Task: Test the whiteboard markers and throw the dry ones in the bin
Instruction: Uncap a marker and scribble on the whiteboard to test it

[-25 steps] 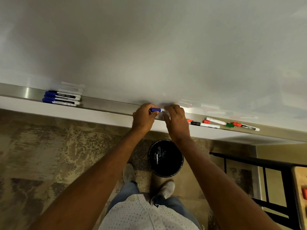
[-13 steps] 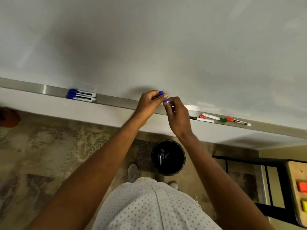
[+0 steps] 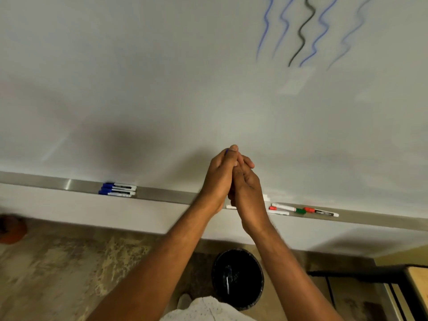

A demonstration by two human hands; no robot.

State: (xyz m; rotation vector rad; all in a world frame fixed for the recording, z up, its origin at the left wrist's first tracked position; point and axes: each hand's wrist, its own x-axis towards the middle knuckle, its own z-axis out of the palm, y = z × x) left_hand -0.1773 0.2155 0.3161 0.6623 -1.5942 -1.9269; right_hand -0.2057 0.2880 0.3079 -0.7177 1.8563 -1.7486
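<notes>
Both hands have risen from the tray to mid-frame against the whiteboard (image 3: 162,89). The left hand (image 3: 218,179) pinches a blue marker (image 3: 226,151), barely visible; the right hand's (image 3: 246,188) grip is pressed against it, perhaps sharing it. The bin (image 3: 238,278) sits below.

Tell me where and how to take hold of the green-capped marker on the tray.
Grip the green-capped marker by its white barrel, left of the cap, coming from above and in front. It lies flat along the tray; the board blocks the back, and other markers sit close at both ends.
</notes>
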